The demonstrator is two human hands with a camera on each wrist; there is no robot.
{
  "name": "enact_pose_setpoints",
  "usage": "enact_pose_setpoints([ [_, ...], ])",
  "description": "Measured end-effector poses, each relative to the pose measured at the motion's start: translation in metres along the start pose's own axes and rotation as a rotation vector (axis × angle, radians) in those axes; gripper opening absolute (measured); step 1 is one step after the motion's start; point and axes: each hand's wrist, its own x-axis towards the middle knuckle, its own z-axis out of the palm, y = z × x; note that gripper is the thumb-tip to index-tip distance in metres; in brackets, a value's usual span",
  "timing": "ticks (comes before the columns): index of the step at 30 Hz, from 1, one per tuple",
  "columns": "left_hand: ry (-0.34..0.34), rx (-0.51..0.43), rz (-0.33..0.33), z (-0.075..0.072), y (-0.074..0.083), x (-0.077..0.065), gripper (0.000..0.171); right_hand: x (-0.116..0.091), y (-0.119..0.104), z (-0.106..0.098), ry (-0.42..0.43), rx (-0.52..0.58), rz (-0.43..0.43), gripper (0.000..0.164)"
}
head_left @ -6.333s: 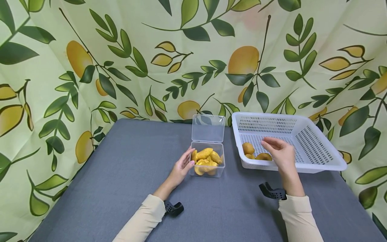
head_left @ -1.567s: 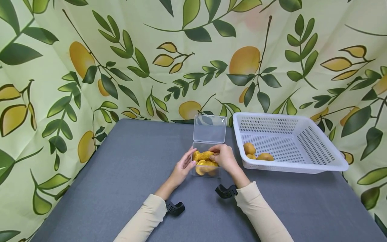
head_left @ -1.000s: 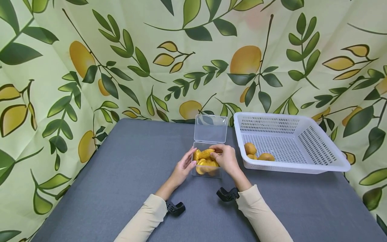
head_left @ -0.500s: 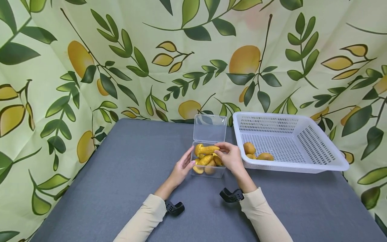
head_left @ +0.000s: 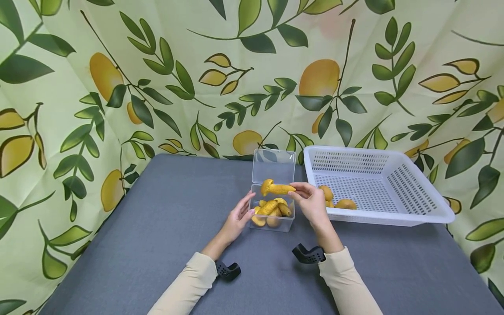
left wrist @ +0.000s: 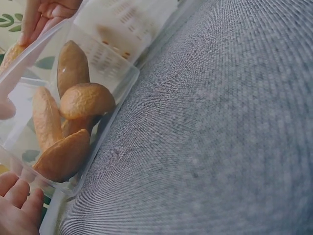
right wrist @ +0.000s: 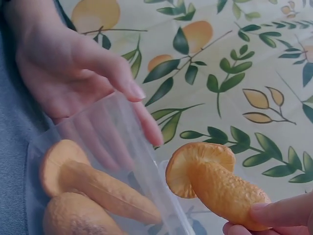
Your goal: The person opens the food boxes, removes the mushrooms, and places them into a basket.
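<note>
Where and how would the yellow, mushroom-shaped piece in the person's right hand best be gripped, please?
The mushroom-shaped piece is probably best pinched at the end of its narrow stem, from the person's right: held roughly level, it has its wide cap left and the stem pointing right, where the right hand grips it.

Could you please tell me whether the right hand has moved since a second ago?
Yes: in the head view, the right hand has moved rightward relative to the clear box, toward the white basket.
</note>
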Motion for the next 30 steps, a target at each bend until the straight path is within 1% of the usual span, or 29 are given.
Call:
enact_pose_setpoints([
  [3, -0.005, 0.007, -0.009, 0.000, -0.001, 0.000, 0.048, 0.000, 0.000, -0.003, 0.002, 0.023, 0.016, 0.027],
  [7, 0.000, 0.021, -0.004, 0.001, -0.001, 0.000, 0.047, 0.000, -0.003, -0.006, 0.009, 0.062, 0.023, 0.029],
  [13, 0.011, 0.034, 0.002, 0.001, 0.002, 0.000, 0.046, 0.001, -0.008, -0.015, 0.035, 0.172, 0.031, 0.032],
  [16, 0.014, 0.041, -0.002, 0.001, 0.001, 0.000, 0.047, 0.000, -0.010, -0.021, 0.046, 0.209, 0.033, 0.033],
  [23, 0.022, 0.043, 0.020, 0.001, 0.001, 0.000, 0.047, 0.002, -0.009, -0.032, 0.111, 0.240, 0.035, 0.034],
  [30, 0.014, 0.048, 0.029, 0.001, -0.001, 0.000, 0.046, 0.005, -0.009, -0.047, 0.172, 0.261, 0.075, 0.036],
])
